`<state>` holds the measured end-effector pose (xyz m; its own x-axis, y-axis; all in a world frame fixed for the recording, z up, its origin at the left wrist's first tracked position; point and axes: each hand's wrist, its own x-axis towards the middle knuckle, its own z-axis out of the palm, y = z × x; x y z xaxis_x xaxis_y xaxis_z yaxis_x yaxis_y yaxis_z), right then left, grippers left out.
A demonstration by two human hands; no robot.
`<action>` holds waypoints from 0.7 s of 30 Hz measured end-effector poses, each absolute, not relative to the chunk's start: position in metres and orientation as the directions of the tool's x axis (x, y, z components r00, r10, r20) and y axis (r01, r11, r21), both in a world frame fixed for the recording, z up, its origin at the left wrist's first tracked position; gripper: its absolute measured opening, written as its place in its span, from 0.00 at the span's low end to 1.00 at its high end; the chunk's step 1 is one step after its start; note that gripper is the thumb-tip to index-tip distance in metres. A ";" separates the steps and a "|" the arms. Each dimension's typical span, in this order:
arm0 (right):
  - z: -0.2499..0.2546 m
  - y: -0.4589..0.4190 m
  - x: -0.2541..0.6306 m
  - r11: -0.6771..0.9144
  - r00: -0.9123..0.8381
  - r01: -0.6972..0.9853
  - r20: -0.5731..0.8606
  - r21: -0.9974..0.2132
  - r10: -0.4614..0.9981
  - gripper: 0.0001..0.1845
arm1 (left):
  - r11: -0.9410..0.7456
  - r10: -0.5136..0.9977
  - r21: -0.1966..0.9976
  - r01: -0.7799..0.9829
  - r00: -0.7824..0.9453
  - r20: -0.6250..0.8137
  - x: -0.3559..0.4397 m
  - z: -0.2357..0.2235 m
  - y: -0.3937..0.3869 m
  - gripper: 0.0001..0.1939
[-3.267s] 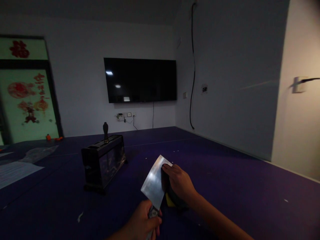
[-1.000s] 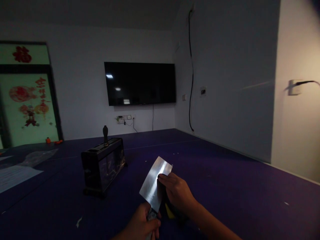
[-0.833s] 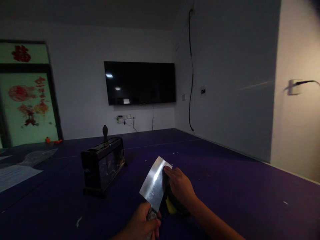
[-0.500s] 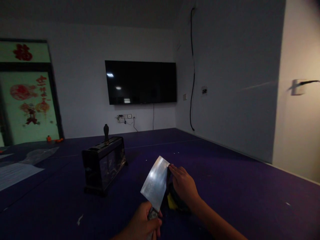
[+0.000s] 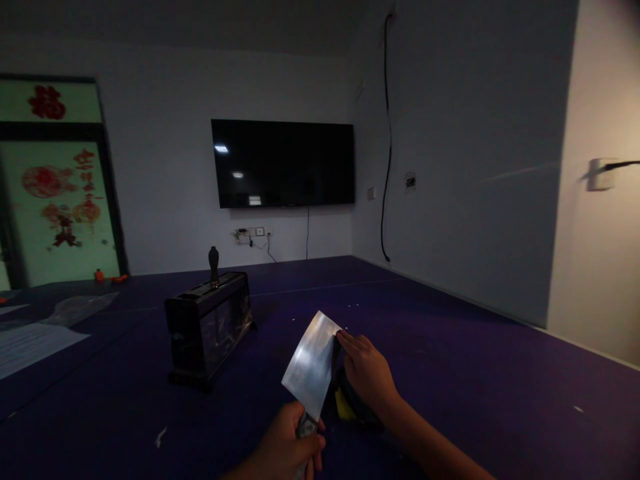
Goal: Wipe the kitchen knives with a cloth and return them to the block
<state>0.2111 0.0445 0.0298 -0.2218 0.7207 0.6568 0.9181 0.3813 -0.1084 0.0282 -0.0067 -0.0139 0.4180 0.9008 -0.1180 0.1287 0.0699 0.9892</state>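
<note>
My left hand [image 5: 290, 441] is closed around the handle of a cleaver [image 5: 311, 363], whose broad metal blade points up and away from me. At the right edge of the blade is my right hand [image 5: 369, 370], fingers pressed together. Something dark shows under its fingertips, too dim to name. Below that hand lies a black and yellow thing [image 5: 345, 405], partly hidden by the hand and blade. To the left stands a dark knife block [image 5: 210, 330] with clear sides, and one black handle [image 5: 214, 265] sticks up from its top.
The dark purple surface [image 5: 440, 393] carries small white scraps [image 5: 161, 437]. Papers [image 5: 37, 348] and clear plastic wrap [image 5: 83, 307] lie at the left, with small orange things [image 5: 118, 279] behind. A television [image 5: 285, 165] hangs on the far wall, and a black cable [image 5: 386, 153] runs down the right wall.
The view has shifted very slightly. Both hands and the cleaver hold nearly the same position, with the right fingertips still at the blade's edge.
</note>
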 end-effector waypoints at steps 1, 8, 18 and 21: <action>0.030 0.044 0.210 0.388 -0.228 0.915 0.654 -0.108 0.721 0.24 | 0.068 0.899 0.990 0.123 0.423 -0.114 0.028 -0.015 -0.007 0.14; 0.030 0.042 0.209 0.434 -0.264 0.893 0.648 -0.116 0.714 0.25 | 0.096 0.889 0.995 0.036 0.447 -0.102 0.026 -0.015 -0.006 0.18; 0.027 0.044 0.213 0.422 -0.205 0.892 0.685 -0.164 0.699 0.23 | 0.104 0.875 0.978 -0.181 0.484 -0.004 0.023 -0.010 -0.005 0.12; 0.025 0.045 0.215 0.411 -0.174 0.894 0.709 -0.177 0.684 0.22 | 0.088 0.869 0.988 -0.129 0.494 -0.013 0.023 -0.006 -0.009 0.15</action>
